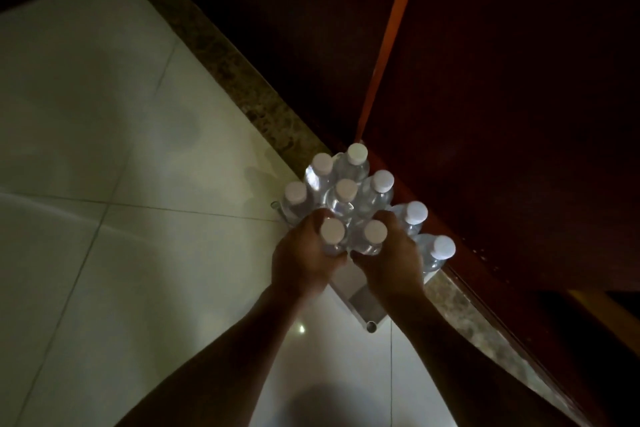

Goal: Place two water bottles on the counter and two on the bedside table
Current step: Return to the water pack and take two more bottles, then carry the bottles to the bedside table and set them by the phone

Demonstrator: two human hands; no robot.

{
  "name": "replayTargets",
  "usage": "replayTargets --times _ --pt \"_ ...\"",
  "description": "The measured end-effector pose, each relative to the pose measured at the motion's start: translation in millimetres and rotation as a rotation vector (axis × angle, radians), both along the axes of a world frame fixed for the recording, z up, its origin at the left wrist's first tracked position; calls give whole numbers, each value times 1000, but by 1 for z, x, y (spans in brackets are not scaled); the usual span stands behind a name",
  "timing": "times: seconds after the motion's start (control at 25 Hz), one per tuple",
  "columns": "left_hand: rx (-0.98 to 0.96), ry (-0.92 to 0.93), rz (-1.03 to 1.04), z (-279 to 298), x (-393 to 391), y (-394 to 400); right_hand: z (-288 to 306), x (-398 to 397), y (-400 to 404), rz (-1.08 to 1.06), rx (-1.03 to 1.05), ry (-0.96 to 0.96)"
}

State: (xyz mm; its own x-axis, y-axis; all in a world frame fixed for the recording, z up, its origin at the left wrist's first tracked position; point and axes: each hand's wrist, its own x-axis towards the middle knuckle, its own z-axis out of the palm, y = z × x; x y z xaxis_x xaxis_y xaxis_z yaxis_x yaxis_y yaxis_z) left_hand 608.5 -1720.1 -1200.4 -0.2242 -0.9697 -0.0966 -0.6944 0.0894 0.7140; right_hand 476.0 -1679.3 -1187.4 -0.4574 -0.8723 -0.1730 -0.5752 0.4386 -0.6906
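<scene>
Each hand grips one capped water bottle, left hand (304, 260) and right hand (391, 260) with fingers wrapped tight, other bottles (343, 184) clustered at twelve o'clock in a tray (363, 308).

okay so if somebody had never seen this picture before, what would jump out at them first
The cluster of clear water bottles with white caps, standing in a pale tray on the tiled floor beside a dark wooden door. Right below centre, the left hand and right hand each grip one of the nearest bottles. An orange strip runs up the dark wood above them.
</scene>
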Motion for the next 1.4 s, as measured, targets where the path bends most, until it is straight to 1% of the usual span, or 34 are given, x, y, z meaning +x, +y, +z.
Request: replayTargets --times 0.08,0.16,0.2,0.24,0.32,0.44,0.48,0.52,0.6,0.68,0.72,0.8,0.92,1.0,1.08,1.24,1.4 --pt "-24 23 -73 55 9 0 54 -5 2 5 -3 -9" --pt "-30 76 -124 140 13 -4 136 -11 3 -10 -88 -47" --pt "-46 111 -139 193 14 -8 188 -14 -2 -20 -145 -93" --pt "-60 148 -144 246 14 -13 242 -19 -8 -26 -187 -128" --pt "-69 263 -116 373 10 -24 373 -30 -23 -43 -263 -190" --pt "-55 507 -115 572 1 -36 571 -45 -43 -3 -472 -320" --pt "-48 600 -140 648 -4 -40 647 -49 -46 16 -550 -337" --pt "-49 709 -160 717 -9 -40 718 -51 -48 36 -633 -339" --pt "-58 921 -161 838 -18 -34 847 -53 -35 66 -773 -343" --pt "-105 1037 -157 950 -26 -22 966 -50 -14 72 -876 -321" --pt "-95 1093 -194 999 -28 -13 1014 -48 0 79 -920 -283" --pt "-47 1171 -308 1073 -34 9 1089 -43 37 82 -987 -194" --pt "15 1191 -578 1152 -51 50 1157 -44 104 38 -1035 -110" --pt "89 1175 -773 1183 -67 83 1181 -48 155 -13 -1055 -133" --pt "174 1163 -955 1205 -89 124 1196 -53 214 -144 -1082 -126" --pt "416 1113 -1271 1224 -135 223 1212 -60 338 -425 -1156 -143" --pt "671 1034 -1569 1220 -176 357 1208 -55 487 -635 -1239 -136"
